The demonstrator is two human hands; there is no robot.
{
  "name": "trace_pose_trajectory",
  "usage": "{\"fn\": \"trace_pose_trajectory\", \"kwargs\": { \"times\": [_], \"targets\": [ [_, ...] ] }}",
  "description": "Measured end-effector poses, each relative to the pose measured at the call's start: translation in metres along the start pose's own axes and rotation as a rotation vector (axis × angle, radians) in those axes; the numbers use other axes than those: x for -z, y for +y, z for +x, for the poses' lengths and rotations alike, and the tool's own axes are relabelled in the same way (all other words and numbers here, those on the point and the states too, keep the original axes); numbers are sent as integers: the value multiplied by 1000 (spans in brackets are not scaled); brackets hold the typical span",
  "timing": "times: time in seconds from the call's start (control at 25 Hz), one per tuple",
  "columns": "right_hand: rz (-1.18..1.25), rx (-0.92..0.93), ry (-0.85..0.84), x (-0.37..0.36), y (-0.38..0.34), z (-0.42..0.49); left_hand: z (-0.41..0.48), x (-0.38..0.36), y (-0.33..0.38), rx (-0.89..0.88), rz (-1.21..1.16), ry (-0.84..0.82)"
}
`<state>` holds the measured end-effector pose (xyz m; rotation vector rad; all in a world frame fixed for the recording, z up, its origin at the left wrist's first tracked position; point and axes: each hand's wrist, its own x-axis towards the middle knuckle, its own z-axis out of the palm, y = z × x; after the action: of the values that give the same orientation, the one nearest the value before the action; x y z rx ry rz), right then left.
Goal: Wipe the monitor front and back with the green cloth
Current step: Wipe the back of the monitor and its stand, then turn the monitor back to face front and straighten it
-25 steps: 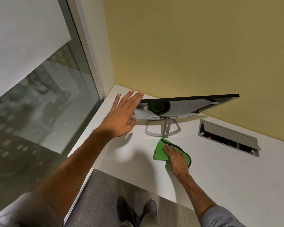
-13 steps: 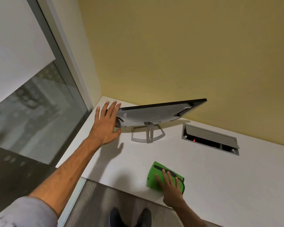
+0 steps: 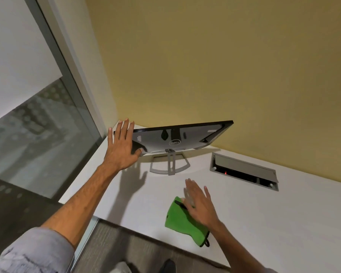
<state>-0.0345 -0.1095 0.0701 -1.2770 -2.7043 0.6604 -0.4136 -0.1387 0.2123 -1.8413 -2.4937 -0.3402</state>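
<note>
The monitor (image 3: 183, 137) stands on the white desk (image 3: 264, 213) with its grey back towards me, on a silver stand (image 3: 170, 163). My left hand (image 3: 122, 146) lies flat against the monitor's left edge, fingers spread, thumb under its lower corner. The green cloth (image 3: 182, 223), with a black loop at its near end, lies on the desk near the front edge. My right hand (image 3: 200, 203) hovers open just above the cloth's far end, fingers apart and blurred. The screen side faces the yellow wall and is hidden.
A recessed cable box (image 3: 244, 171) with its lid raised and a red light sits in the desk right of the stand. A glass partition (image 3: 37, 134) runs along the left. The desk's front edge is near the cloth; my shoes (image 3: 165, 266) show below.
My right hand has lifted off the cloth and opened; the cloth stays near the desk's front edge. The monitor's back has turned more towards me under my left hand.
</note>
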Motion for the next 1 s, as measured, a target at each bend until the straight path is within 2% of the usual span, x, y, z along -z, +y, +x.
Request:
{"fn": "trace_pose_trajectory", "kwargs": {
  "times": [0.2,0.32,0.48,0.64,1.0],
  "targets": [
    [91,16,446,99,-18,79,15,13,15,-64,-34,17],
    [101,-31,577,145,-32,114,9,11,10,-55,-3,-26],
    [-73,-186,565,176,-45,147,7,14,3,-73,14,-62],
    [-144,-378,447,183,-42,160,1,15,-1,-108,24,-35],
    [-151,-346,399,188,-33,165,-13,15,11,-73,93,-19]
  ]
}}
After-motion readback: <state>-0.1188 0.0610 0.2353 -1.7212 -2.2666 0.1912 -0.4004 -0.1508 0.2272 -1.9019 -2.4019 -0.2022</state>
